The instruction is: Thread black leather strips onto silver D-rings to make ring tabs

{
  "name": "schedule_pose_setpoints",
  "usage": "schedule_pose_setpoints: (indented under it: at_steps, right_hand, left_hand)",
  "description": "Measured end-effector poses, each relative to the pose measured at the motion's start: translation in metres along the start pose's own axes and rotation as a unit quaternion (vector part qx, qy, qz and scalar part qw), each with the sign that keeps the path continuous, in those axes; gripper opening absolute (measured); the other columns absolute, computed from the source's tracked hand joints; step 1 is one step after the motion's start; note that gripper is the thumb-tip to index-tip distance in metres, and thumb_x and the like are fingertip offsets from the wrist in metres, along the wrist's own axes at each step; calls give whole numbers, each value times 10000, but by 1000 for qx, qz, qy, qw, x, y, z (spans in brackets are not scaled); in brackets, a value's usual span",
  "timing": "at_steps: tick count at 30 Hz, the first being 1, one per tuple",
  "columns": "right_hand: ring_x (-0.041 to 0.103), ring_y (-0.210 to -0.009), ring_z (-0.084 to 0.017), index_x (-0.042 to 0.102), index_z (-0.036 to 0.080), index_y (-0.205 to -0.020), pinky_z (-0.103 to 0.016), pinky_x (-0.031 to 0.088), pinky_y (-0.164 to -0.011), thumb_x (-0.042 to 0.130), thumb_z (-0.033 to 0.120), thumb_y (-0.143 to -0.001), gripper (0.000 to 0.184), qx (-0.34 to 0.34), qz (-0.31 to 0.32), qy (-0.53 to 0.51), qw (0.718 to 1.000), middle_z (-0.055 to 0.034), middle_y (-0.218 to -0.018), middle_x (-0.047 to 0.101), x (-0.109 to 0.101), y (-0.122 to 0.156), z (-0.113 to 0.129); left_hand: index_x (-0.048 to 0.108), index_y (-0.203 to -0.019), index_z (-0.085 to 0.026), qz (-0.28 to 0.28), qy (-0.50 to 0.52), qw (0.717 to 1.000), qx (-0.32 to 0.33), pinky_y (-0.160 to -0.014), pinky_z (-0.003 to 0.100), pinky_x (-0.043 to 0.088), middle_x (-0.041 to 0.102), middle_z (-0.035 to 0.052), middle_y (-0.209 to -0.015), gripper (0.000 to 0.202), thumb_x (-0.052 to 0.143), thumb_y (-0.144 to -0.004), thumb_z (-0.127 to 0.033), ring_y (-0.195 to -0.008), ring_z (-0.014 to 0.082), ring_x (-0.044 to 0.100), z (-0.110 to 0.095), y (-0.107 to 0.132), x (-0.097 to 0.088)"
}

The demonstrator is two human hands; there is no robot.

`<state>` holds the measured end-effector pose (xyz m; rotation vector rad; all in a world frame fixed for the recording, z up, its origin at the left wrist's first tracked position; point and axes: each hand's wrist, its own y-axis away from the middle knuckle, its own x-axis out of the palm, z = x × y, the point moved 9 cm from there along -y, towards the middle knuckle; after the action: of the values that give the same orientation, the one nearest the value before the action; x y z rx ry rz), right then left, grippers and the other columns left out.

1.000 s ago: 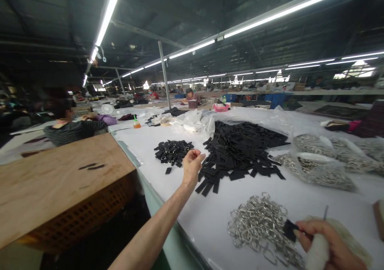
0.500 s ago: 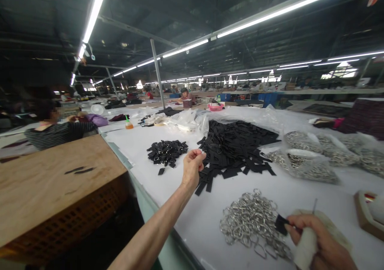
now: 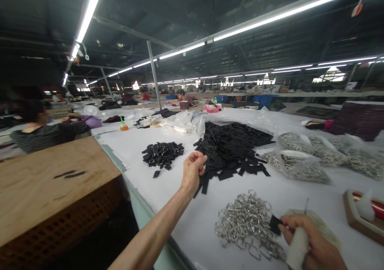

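Note:
My left hand point(image 3: 192, 169) hangs above the white-covered table with its fingers curled together, and nothing shows in them. It is nearest to a large heap of flat black strips point(image 3: 231, 150), touching or just over its lower edge. To its left lies a smaller cluster of black tabs with metal rings point(image 3: 162, 155). At the lower right, my right hand point(image 3: 309, 238) pinches a small black strap piece point(image 3: 275, 225) and also holds a white cloth wad point(image 3: 297, 248). It sits beside a pile of silver metal rings point(image 3: 246, 226).
Clear plastic bags of metal rings point(image 3: 300, 166) lie at the right, with a wooden tray point(image 3: 361, 216) near the right edge. A plywood board point(image 3: 54, 182) sits left of the table. A co-worker's striped sleeve point(image 3: 45, 136) and further workbenches lie beyond.
The view has turned rightward, shifting the table contents left in the picture and bringing the wooden tray in. Both hands keep nearly the same pose, and the right hand still pinches the black piece.

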<state>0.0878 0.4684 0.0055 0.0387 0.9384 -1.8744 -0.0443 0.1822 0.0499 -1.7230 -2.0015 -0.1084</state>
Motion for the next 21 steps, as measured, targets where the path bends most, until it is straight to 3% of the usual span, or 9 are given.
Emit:
schedule_pose_setpoints:
  at_steps: [5,14,21]
  right_hand:
    - [594,-717,-225,519,233,-719,-281,428,-526,528,449,-787,227,-8,4,-16,1000,-43,-724,620,1,1,6]
    - [600,-707,-216,517,241,-725,-268,413,-497,532,416,-784,185,-35,21,22,999,-35,-791,640,1,1,-4]
    - [583,-675,-208,511,238,-691,-264,417,-506,513,475,-790,257,-22,-16,3,1000,-28,-722,615,-2,1,6]
  left_hand:
    - [505,-664,-158,-7,8,1000,-13,-370,170,179,347,-86,-463,237,714,-590,-242,-379,30,257,4,1,-3]
    - [502,-645,-157,-21,28,999,-32,-361,170,172,339,-85,-467,249,724,-567,-240,-386,31,252,5,1,-10]
    - [490,-618,-156,-37,26,999,-27,-354,172,156,334,-86,-447,249,720,-558,-233,-377,30,232,-13,-2,-20]
